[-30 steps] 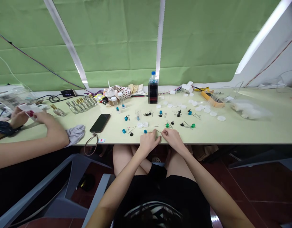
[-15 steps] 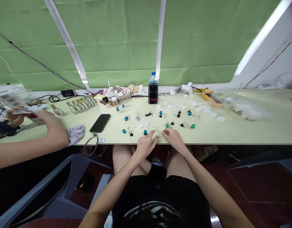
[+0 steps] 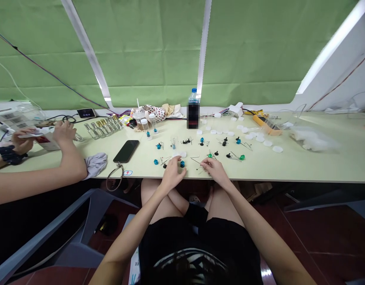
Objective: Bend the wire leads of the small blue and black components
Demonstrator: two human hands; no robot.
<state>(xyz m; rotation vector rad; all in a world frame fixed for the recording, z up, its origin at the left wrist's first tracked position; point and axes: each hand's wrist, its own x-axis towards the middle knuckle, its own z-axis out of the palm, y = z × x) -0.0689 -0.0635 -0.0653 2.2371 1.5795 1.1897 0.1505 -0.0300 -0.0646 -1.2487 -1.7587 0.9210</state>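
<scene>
A: Where's the left hand [image 3: 172,175]?

B: At the front edge of the pale cream tabletop [image 3: 324,166], open, with its fingers loosely spread and curved down. Their tips are just beside a round teal glass bead [image 3: 182,164], and I can't tell whether they touch it. I see nothing held in that hand.

A: And the right hand [image 3: 214,169]?

B: Its fingertips are drawn close together and point left, down at a thin silver wire pin [image 3: 199,168] lying on the tabletop. They're so small in view that I can't tell if they're clamped on the wire or only just beside it.

A: What's around the two hands?

B: More wire pins lie scattered ahead of them, among round black beads [image 3: 228,156] and glossy green beads [image 3: 242,157]. Flat round white plastic caps [image 3: 277,149] are spread farther right.

A: Is anyone else working here?

B: Yes, a co-worker sits to the left. The co-worker's nearer hand [image 3: 63,132] is raised over a white-and-red paper packet [image 3: 48,141], and the other hand [image 3: 22,141] is at the packet's far end. A black smartphone [image 3: 125,151] and a crumpled grey cloth [image 3: 96,165] lie between that hand and the person's own.
</scene>
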